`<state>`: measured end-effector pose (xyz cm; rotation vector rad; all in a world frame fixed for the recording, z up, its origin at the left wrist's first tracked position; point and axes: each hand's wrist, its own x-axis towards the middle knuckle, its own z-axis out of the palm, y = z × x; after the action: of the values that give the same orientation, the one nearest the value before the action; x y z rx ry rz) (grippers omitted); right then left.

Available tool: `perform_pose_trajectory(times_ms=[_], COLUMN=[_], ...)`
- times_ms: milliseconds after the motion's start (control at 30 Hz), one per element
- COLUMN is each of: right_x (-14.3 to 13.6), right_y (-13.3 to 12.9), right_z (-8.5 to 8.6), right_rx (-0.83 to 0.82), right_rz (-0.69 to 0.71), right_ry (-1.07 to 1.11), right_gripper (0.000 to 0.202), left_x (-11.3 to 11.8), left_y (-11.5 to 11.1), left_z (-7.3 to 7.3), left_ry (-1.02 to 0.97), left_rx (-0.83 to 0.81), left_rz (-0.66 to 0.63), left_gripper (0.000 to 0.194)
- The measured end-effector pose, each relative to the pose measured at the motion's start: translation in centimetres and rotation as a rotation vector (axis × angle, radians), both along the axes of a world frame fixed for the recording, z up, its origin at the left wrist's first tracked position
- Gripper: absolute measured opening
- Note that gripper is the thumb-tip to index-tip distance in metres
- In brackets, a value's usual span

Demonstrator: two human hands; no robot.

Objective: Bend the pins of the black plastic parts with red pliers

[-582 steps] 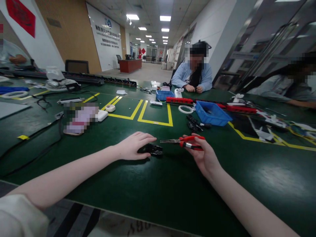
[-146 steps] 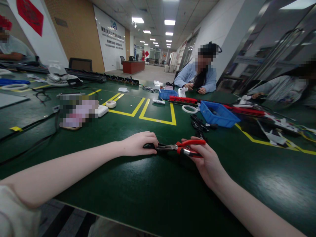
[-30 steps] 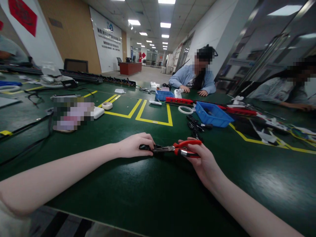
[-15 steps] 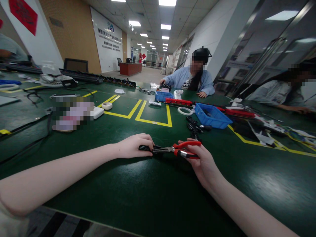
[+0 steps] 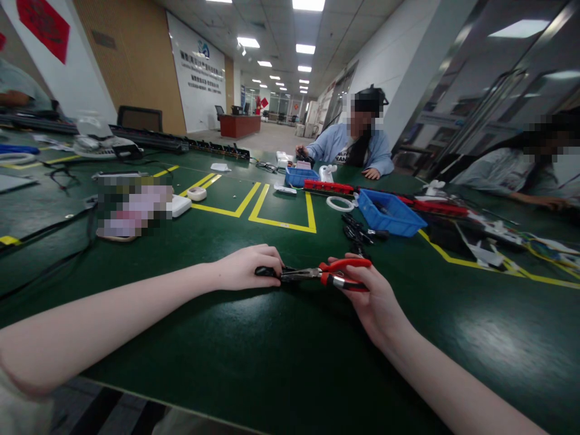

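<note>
Near the middle of the green table (image 5: 254, 356), my left hand (image 5: 251, 267) is closed on a small black piece (image 5: 265, 272); what kind of part it is I cannot make out. My right hand (image 5: 369, 290) grips red-handled needle-nose pliers (image 5: 333, 275), their handles spread a little. The long jaws point left and reach the black piece at my left fingertips. My fingers partly hide the spot where jaws and piece meet. Just beyond the pliers lies a bundle of black cables (image 5: 356, 231).
A blue bin (image 5: 390, 212) and a white ring (image 5: 339, 203) lie beyond the cables. Red strips (image 5: 328, 186) run along the right. A white roll of tape (image 5: 196, 194) and a phone (image 5: 136, 211) are at left. A co-worker (image 5: 351, 145) sits across the table.
My right hand and the pliers have shifted very slightly right. My left hand stays in place. The co-worker opposite has lifted a hand a little with something dark.
</note>
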<state>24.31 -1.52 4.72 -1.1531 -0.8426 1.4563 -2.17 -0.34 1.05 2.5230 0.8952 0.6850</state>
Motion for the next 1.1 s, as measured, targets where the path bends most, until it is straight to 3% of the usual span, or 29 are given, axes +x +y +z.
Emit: perform_pose_trajectory(times_ms=[433,1100], right_x=[0.0,0.18], right_y=[0.09,0.07], right_z=[-0.72,-0.51], right_rx=[0.013,0.056], right_rz=[0.08,0.022], right_ry=[0.014,0.025], right_gripper=[0.031,0.031], left_x=[0.07,-0.02], left_y=[-0.01,0.03], left_z=[0.03,-0.07], left_ry=[-0.004,-0.008], left_rx=[0.012,-0.002], left_rz=[-0.015,-0.007], left_gripper=[0.01,0.013])
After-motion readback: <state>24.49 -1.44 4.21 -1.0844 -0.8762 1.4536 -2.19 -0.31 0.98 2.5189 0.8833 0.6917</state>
